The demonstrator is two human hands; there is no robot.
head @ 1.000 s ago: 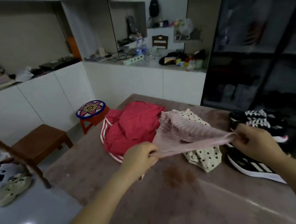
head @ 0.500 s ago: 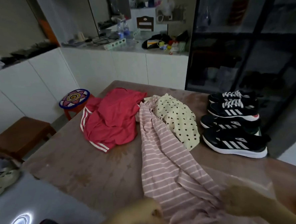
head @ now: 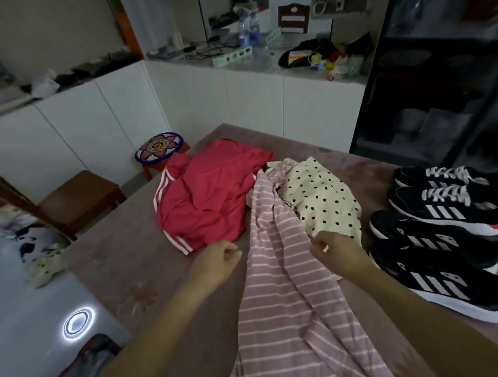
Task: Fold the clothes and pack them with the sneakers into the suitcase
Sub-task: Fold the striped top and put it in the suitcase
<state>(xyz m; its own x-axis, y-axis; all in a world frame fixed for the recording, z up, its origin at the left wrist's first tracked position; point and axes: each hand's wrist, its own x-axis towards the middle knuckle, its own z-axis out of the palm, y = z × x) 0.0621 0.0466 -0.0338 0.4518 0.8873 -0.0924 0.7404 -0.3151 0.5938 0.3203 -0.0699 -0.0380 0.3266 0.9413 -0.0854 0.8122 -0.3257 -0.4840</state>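
A pink striped garment [head: 280,291] lies stretched down the middle of the brown table [head: 124,271]. My right hand [head: 331,249] pinches a fold of it at its right edge, next to a cream polka-dot garment [head: 321,195]. My left hand [head: 219,263] hovers with curled fingers just left of the striped cloth, a small gap between them. A red garment with white stripes [head: 210,196] lies at the back left. Two pairs of black sneakers [head: 448,278] stand along the table's right side. A red-edged case [head: 78,370] shows partly on the floor at bottom left.
A wooden stool [head: 79,195] and a small stool with a flower cushion [head: 159,145] stand left of the table. White cabinets with a cluttered counter [head: 263,56] run behind. A dark glass cabinet [head: 440,89] rises at the right. Slippers [head: 40,259] lie on the floor.
The striped garment, held up a second ago, now lies flat on the table. Both hands have left its near end and moved forward to its middle.
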